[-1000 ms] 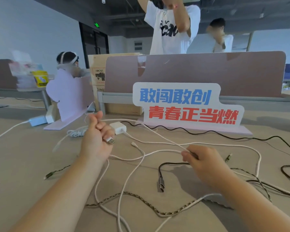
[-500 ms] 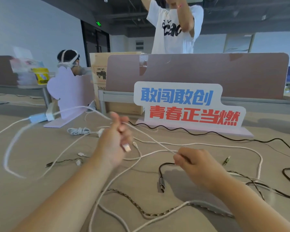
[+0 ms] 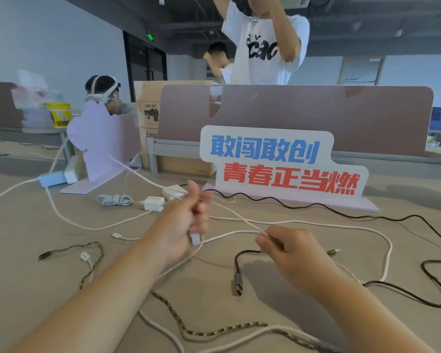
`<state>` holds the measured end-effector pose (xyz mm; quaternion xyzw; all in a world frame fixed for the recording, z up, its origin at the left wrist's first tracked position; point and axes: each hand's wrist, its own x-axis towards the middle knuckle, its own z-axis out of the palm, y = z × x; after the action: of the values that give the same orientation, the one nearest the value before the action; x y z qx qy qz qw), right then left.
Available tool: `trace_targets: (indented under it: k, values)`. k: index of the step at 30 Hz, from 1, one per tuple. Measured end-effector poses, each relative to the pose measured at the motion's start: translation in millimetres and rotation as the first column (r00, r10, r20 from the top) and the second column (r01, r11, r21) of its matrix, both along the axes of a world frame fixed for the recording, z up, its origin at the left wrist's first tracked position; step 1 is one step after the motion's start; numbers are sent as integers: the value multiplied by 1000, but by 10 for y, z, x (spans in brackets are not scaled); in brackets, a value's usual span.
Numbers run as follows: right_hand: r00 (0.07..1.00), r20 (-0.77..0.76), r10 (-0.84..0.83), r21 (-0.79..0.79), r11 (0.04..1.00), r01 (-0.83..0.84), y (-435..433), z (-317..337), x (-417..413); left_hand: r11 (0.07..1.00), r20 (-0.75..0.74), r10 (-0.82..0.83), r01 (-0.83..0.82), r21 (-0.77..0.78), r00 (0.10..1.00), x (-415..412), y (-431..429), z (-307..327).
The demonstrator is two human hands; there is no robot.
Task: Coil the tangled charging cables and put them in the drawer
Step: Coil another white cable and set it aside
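While my left hand (image 3: 186, 222) clenches the light, floppy white cable (image 3: 242, 220) mid-frame, my right hand (image 3: 288, 250) pinches it; gripping near the plug (image 3: 195, 238) seems best

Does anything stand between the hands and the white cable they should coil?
Nothing visible: the left hand and right hand both already grip the white cable. No drawer is in view.
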<state>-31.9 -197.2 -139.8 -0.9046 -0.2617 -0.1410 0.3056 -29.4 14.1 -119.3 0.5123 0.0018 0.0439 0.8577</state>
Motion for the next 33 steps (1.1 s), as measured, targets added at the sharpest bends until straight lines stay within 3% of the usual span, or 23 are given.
trace_targets:
  k: [3, 6, 8, 11, 13, 15, 18, 21, 24, 26, 29, 31, 33]
  values:
    - [995, -72, -74, 11, 997, 75, -174, -19, 91, 909, 21, 228, -205, -362, 974, 102, 311, 91]
    - [988, -85, -133, 64, 988, 138, -277, -19, 125, 829, 11, 317, -271, -490, 948, 122, 445, 93]
    - [984, -64, -168, 83, 981, 173, -278, -15, 122, 884, 22, 255, -224, -410, 967, 103, 386, 74]
    - [989, -26, -147, 108, 983, 149, -162, 16, 51, 999, -12, 18, -19, -47, 1000, 8, 126, 6]
    - [997, 9, -78, 72, 994, 77, -50, 42, -23, 976, -71, -129, 139, 166, 989, -65, -87, -64]
    - [999, 38, 3, 5, 1000, -3, 43, 62, -86, 943, -94, -220, 236, 236, 971, -100, -221, -124]
    - [999, 8, 33, -40, 999, -33, 80, 60, -85, 969, -45, -171, 176, 176, 984, -86, -211, -107]
    - [996, -79, -52, -25, 998, 50, -20, 9, 25, 998, 19, 35, -34, -51, 999, -15, -53, 2]
    - [967, -177, -181, -87, 982, 168, -211, -81, 155, 881, 17, 296, -266, -392, 955, 94, 285, 76]
    - [948, -219, -231, -72, 973, 221, -304, -101, 191, 800, -9, 395, -349, -488, 919, 137, 495, 87]
    - [945, -195, -264, 5, 963, 270, -291, -39, 166, 849, -21, 321, -298, -436, 947, 141, 521, 53]
    - [953, -149, -263, -32, 965, 261, -201, 28, 112, 955, -18, 152, -152, -255, 988, 72, 332, 42]
    - [966, -103, -236, -105, 969, 226, -85, 83, 26, 1000, -42, -25, 24, -20, 999, -19, 82, 23]
